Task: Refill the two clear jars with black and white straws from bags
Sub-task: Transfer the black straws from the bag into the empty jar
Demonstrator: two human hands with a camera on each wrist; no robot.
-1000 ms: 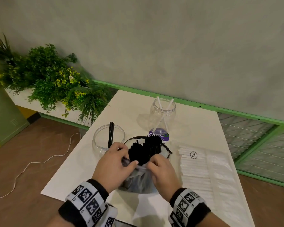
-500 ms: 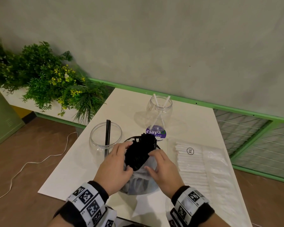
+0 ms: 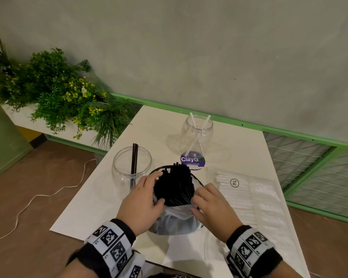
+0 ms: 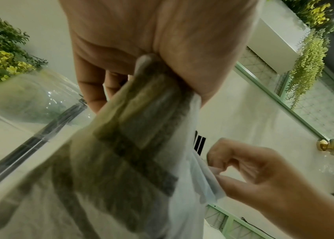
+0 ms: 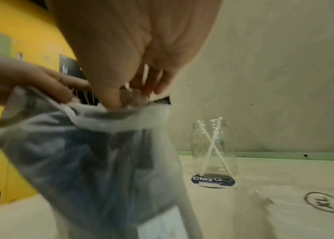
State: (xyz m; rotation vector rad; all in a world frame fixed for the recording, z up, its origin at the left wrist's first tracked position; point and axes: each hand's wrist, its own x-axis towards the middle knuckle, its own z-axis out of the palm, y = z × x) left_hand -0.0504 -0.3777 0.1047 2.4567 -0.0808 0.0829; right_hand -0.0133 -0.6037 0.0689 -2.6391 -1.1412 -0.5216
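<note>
Fingers: left hand point(image 3: 142, 203), right hand point(image 3: 210, 206) pinch bag point(image 3: 175, 219) | black straws point(image 3: 174, 186) half hidden

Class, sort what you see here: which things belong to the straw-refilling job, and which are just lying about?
Job:
black straws
their bag, gripped by left hand and right hand
jar with black straws
jar with white straws
bag of white straws

Lying about:
plants
white cord
purple sticker

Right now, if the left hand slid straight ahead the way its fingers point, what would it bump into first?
Probably the bundle of black straws: the left hand already curls around its side, fingers aimed toward it. Depth is unclear.
</note>
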